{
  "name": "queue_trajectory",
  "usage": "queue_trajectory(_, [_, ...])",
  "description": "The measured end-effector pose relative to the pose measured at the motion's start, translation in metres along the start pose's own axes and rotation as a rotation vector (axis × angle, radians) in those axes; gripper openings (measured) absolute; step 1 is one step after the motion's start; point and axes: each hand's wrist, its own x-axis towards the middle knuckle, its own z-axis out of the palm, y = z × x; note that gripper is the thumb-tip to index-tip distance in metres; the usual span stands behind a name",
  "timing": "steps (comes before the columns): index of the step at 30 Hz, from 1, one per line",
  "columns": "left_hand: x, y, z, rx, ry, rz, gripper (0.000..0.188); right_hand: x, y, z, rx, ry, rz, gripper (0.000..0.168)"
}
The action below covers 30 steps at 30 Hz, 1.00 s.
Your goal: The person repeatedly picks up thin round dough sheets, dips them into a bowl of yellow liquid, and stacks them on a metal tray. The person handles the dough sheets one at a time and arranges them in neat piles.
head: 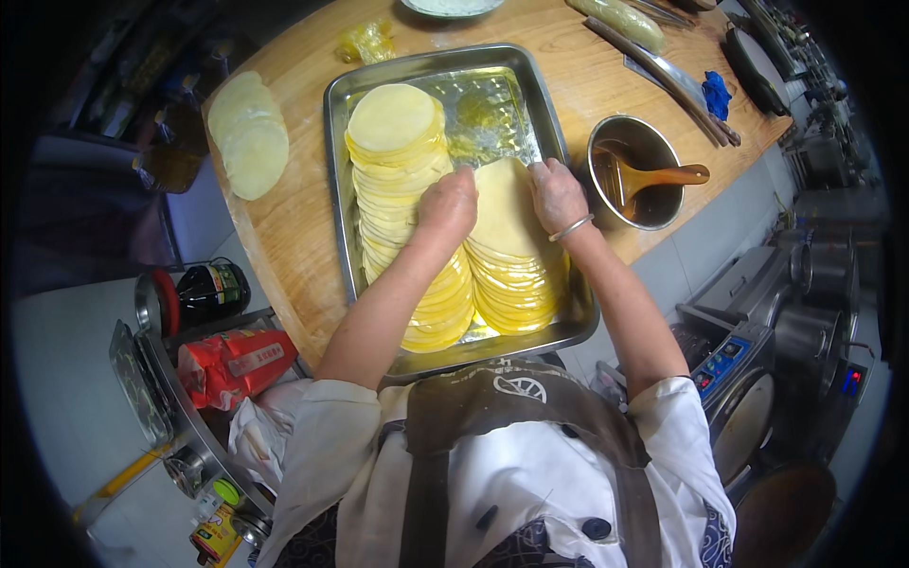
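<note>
A thin round dough sheet (505,209) is pinched at its far edge between my left hand (450,202) and my right hand (557,195). Its near part rests on a row of overlapping oiled dough rounds (517,302) in the right half of a deep metal tray (561,117). A longer overlapping row of yellow, oily dough rounds (398,184) fills the tray's left half. Oil shines on the bare tray bottom beyond my hands. My fingertips are partly hidden by the backs of my hands. A bangle circles my right wrist.
Right of the tray stands a metal pot (635,174) of brown liquid holding a brush with a wooden handle (671,177). More dough rounds (250,135) lie at the wooden table's left edge. Farther back are a rolling pin (657,78), a knife blade, a crumpled yellow plastic bag (366,42) and a bowl (452,6).
</note>
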Motion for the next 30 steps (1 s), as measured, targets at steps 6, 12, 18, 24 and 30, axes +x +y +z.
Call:
queue_trajectory(6, [-0.006, 0.004, -0.007, 0.122, 0.066, 0.018, 0.018, -0.01, -0.014, -0.002, -0.042, 0.096, -0.22, 0.029])
queue_trajectory(12, [-0.016, -0.015, -0.051, -0.233, 0.212, 0.134, 0.01, -0.016, -0.023, -0.003, -0.018, 0.067, -0.192, 0.037])
queue_trajectory(18, [0.011, -0.2, -0.122, -0.167, 0.595, -0.201, 0.014, -0.034, -0.059, -0.034, 0.245, -0.038, -0.089, 0.033])
queue_trajectory(24, [0.031, -0.354, -0.159, 0.058, 0.601, -0.324, 0.023, -0.055, -0.092, -0.051, 0.409, -0.058, 0.049, 0.022])
queue_trajectory(30, [0.065, -0.391, -0.175, 0.014, 0.451, -0.381, 0.022, -0.065, -0.09, -0.05, 0.389, -0.016, 0.131, 0.022])
